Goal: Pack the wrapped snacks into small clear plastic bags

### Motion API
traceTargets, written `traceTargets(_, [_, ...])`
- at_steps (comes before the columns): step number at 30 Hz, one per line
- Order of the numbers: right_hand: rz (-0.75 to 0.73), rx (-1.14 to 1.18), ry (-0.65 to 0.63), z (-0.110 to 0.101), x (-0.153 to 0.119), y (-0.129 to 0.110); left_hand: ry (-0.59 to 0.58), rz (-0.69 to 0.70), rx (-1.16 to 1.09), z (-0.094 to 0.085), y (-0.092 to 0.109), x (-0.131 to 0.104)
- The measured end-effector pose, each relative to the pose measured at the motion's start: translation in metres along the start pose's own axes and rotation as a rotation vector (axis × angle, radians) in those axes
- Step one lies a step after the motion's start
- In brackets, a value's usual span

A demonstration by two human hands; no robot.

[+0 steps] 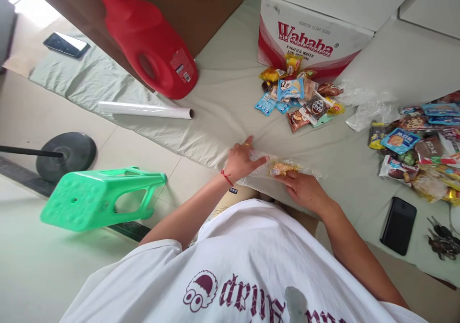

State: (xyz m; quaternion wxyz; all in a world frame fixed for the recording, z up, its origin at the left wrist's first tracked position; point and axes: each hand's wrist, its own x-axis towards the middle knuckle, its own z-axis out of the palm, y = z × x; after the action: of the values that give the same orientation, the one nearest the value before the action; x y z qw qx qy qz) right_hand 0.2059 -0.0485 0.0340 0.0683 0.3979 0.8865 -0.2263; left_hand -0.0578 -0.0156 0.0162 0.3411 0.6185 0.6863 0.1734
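Note:
Near the table edge in front of my body lies a clear plastic bag (259, 159) with a yellow-wrapped snack (282, 167) in or under its right part. My left hand (241, 161), with a red string on the wrist, rests on the bag's left part, its fingers spread. At the snack's lower right, my right hand (305, 189) has its fingers close together against the packet; whether they pinch the snack or the plastic is hard to tell. Beyond my hands, a pile of small wrapped snacks (290, 89) sits before a Wahaha carton (309, 38).
More snacks (400, 141) and crumpled clear bags (372, 109) are at the right, with a black phone (398, 225) and keys (443, 239). A red jug (154, 40), white roll (147, 109) and another phone (66, 44) lie left. A green stool (104, 198) is on the floor.

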Motion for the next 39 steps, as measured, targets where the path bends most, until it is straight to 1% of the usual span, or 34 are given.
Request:
traceTargets(2, [0.004,0.072,0.077,0.0,-0.001,-0.001,-0.111,0.003,0.183,0.001,0.007,-0.006])
traceTargets(3, [0.019,0.098,0.112,0.001,-0.002,-0.002,-0.127,-0.005,0.225,0.002,0.009,-0.008])
traceTargets(4, [0.038,0.109,0.136,0.002,-0.001,-0.003,-0.117,-0.009,0.241,0.002,0.01,-0.01])
traceTargets(6, [0.073,0.09,0.144,0.004,0.001,-0.006,-0.073,0.015,0.203,0.0,0.011,-0.013])
traceTargets(8, [0.096,0.056,0.126,0.007,0.004,-0.007,-0.067,0.036,0.093,-0.003,0.015,-0.016])
traceTargets(11, [0.101,0.061,0.141,0.012,0.01,-0.008,-0.144,-0.028,-0.199,-0.001,0.03,-0.019])
traceTargets(14, [0.111,0.115,0.171,0.017,0.013,-0.008,-0.249,-0.099,-0.598,0.013,0.05,-0.022])
traceTargets(16, [0.1,0.196,0.21,0.02,0.012,-0.007,-0.288,-0.104,-0.72,0.025,0.06,-0.023])
traceTargets(17, [0.077,0.257,0.241,0.021,0.009,-0.006,-0.284,-0.077,-0.71,0.031,0.063,-0.023])
traceTargets(18, [0.045,0.333,0.272,0.022,0.005,-0.005,-0.26,-0.027,-0.653,0.036,0.064,-0.023])
traceTargets(20, [-0.019,0.506,0.333,0.022,-0.006,-0.002,-0.188,0.121,-0.463,0.046,0.064,-0.024])
traceTargets(21, [-0.03,0.591,0.363,0.022,-0.012,-0.001,-0.158,0.194,-0.353,0.049,0.063,-0.024])
traceTargets(22, [-0.008,0.667,0.407,0.022,-0.018,0.002,-0.139,0.25,-0.243,0.052,0.063,-0.023])
traceTargets(23, [0.061,0.725,0.487,0.022,-0.024,0.005,-0.135,0.286,-0.138,0.055,0.062,-0.023])
traceTargets(24, [0.176,0.756,0.605,0.023,-0.029,0.01,-0.145,0.303,-0.041,0.057,0.062,-0.022])
traceTargets(25, [0.327,0.752,0.749,0.024,-0.032,0.016,-0.161,0.306,0.048,0.058,0.063,-0.022])
traceTargets(26, [0.485,0.717,0.887,0.025,-0.033,0.024,-0.175,0.302,0.129,0.059,0.064,-0.022])
traceTargets(27, [0.625,0.661,0.999,0.026,-0.033,0.033,-0.181,0.295,0.201,0.06,0.066,-0.022])
traceTargets(28, [0.731,0.6,1.062,0.027,-0.032,0.042,-0.179,0.284,0.263,0.06,0.068,-0.022])
traceTargets(29, [0.795,0.55,1.068,0.028,-0.029,0.051,-0.172,0.273,0.314,0.06,0.07,-0.023])
traceTargets(31, [0.834,0.496,0.962,0.03,-0.023,0.066,-0.15,0.258,0.38,0.059,0.073,-0.025])
traceTargets(34, [0.793,0.446,0.719,0.032,-0.014,0.074,-0.084,0.256,0.348,0.06,0.073,-0.025])
traceTargets(36, [0.716,0.409,0.607,0.033,-0.012,0.07,0.007,0.214,0.264,0.06,0.07,-0.022])
traceTargets(37, [0.681,0.395,0.599,0.034,-0.011,0.067,0.049,0.17,0.223,0.061,0.067,-0.019])
traceTargets(38, [0.65,0.387,0.624,0.035,-0.011,0.064,0.073,0.121,0.191,0.061,0.065,-0.017])
traceTargets(39, [0.624,0.386,0.672,0.035,-0.012,0.061,0.073,0.077,0.17,0.061,0.062,-0.015])
